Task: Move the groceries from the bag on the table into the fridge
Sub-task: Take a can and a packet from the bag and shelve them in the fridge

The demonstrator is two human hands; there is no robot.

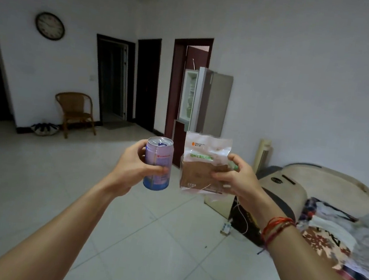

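Note:
My left hand [131,168] grips a purple and blue drink can [159,160], held upright in front of me. My right hand [236,179] pinches a clear packet of brown bread [201,164] by its right side. Both are held out at chest height over the tiled floor. Across the room stands a grey fridge [212,101] by the right wall, its upper door swung open to the left so that white shelves show. The bag and the table are out of view.
A wicker chair [76,111] stands against the left wall under a round clock [50,26]. Dark doorways line the far wall. A beige sofa [299,186] and a pile of patterned cloth [339,236] fill the right side. A cable and plug strip [226,227] lie on the floor.

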